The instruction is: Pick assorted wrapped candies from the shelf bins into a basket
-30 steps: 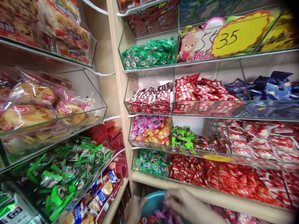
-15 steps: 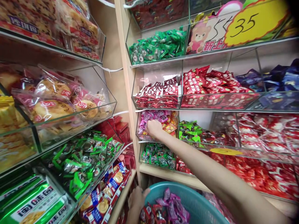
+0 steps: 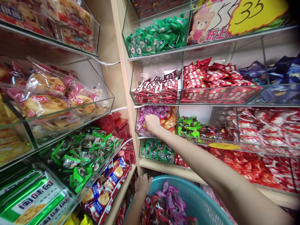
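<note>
My right hand (image 3: 152,123) reaches into a clear bin of pink-purple wrapped candies (image 3: 141,121). Its fingers curl down among them; the fingertips and anything in them are hidden. Orange-yellow wrapped candies (image 3: 169,122) share this bin, to the right of the hand. Lower down, my left hand (image 3: 142,185) grips the left rim of a teal plastic basket (image 3: 199,186), thumb over the edge. Inside the basket lie purple wrapped candies (image 3: 174,200) and dark red wrapped ones (image 3: 155,211).
Clear dividers and bin fronts surround the right arm. Green wrapped candies (image 3: 158,151) sit directly below, red-and-white packets (image 3: 159,87) directly above. A wooden post (image 3: 123,62) separates the left shelves, where green-wrapped sweets (image 3: 82,156) and bagged pastries (image 3: 47,103) lie.
The view has shifted slightly, so the shelves appear a little higher. My right hand stays in the pink-purple candy bin, and my left hand stays at the basket rim.
</note>
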Available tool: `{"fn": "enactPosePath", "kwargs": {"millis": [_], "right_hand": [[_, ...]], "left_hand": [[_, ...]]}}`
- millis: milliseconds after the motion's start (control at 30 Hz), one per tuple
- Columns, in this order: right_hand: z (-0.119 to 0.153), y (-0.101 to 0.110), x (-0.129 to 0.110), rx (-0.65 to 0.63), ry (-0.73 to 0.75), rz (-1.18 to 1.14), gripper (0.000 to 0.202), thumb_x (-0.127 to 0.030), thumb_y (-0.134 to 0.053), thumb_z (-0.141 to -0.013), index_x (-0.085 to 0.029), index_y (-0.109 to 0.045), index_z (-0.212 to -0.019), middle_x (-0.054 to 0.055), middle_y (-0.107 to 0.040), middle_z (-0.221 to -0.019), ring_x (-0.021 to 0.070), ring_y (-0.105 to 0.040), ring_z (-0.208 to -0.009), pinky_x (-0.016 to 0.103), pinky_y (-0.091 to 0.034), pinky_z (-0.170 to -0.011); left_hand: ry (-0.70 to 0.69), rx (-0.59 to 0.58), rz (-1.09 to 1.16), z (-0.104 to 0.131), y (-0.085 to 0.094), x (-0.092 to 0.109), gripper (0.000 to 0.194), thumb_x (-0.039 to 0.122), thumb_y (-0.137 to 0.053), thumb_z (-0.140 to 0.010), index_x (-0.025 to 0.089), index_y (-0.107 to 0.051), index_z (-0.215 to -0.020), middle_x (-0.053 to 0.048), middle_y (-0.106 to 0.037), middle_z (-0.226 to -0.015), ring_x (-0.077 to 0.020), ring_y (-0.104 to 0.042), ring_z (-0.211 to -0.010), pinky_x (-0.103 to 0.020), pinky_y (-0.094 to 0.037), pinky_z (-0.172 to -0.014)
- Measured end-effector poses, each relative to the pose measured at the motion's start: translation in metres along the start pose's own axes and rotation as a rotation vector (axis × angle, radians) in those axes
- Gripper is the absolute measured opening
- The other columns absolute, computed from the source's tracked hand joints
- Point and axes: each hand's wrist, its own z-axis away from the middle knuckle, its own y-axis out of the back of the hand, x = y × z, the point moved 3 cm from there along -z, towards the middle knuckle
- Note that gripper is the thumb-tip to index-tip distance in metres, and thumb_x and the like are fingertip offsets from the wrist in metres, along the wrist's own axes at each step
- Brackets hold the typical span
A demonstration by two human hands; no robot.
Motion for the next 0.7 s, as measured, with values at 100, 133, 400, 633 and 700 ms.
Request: {"fn": "enactPosePath", "kwargs": {"millis": [100, 133, 400, 633, 700], "right_hand": [[-0.002, 0.007, 0.009, 0.076, -0.063, 0.005, 0.033, -0.014, -0.033, -0.087, -0.010, -0.059, -0.107, 0.018, -0.059, -0.109, 0.0239, -0.056, -0.102, 0.034, -0.045, -0.080], [-0.003, 0.009, 0.012, 0.094, -0.072, 0.000, 0.031, -0.016, -0.035, -0.087, -0.011, -0.059, -0.106, 0.017, -0.060, -0.108, 0.0234, -0.057, -0.101, 0.033, -0.045, -0.080], [0.049, 0.039, 0.037, 0.313, -0.042, -0.108, 0.032, -0.029, -0.034, -0.089, -0.012, -0.061, -0.092, 0.010, -0.058, -0.100, 0.0205, -0.055, -0.090, 0.030, -0.039, -0.074], [0.204, -0.058, 0.071, -0.114, 0.169, -0.279, 0.020, -0.021, -0.043, -0.084, -0.014, -0.059, -0.075, 0.003, -0.056, -0.081, 0.0110, -0.051, -0.072, 0.021, -0.033, -0.063], [0.243, -0.103, 0.087, -0.303, 0.135, -0.273, 0.017, -0.019, -0.046, -0.082, -0.015, -0.060, -0.073, 0.004, -0.059, -0.081, 0.0113, -0.053, -0.070, 0.022, -0.033, -0.062]], "left_hand": [[-0.013, -0.018, 0.027, -0.002, -0.013, -0.003, 0.049, 0.049, -0.028, -0.086, 0.019, -0.061, -0.105, -0.014, -0.066, -0.105, -0.0262, -0.061, -0.101, -0.036, -0.046, -0.082], [-0.017, -0.015, 0.023, -0.002, -0.017, -0.005, 0.052, 0.050, -0.024, -0.087, 0.019, -0.062, -0.105, -0.013, -0.067, -0.104, -0.0264, -0.062, -0.100, -0.037, -0.047, -0.081], [-0.040, -0.036, 0.016, 0.000, -0.020, -0.014, 0.058, 0.059, -0.022, -0.084, 0.024, -0.063, -0.105, -0.012, -0.067, -0.105, -0.0276, -0.061, -0.100, -0.036, -0.046, -0.081], [-0.006, -0.067, 0.023, -0.007, -0.022, -0.014, 0.058, 0.063, -0.025, -0.082, 0.027, -0.063, -0.106, -0.012, -0.067, -0.106, -0.0266, -0.061, -0.100, -0.032, -0.045, -0.079], [0.001, -0.070, 0.013, -0.007, -0.023, -0.014, 0.059, 0.064, -0.025, -0.081, 0.027, -0.064, -0.105, -0.012, -0.068, -0.103, -0.0273, -0.062, -0.099, -0.033, -0.045, -0.077]]}}
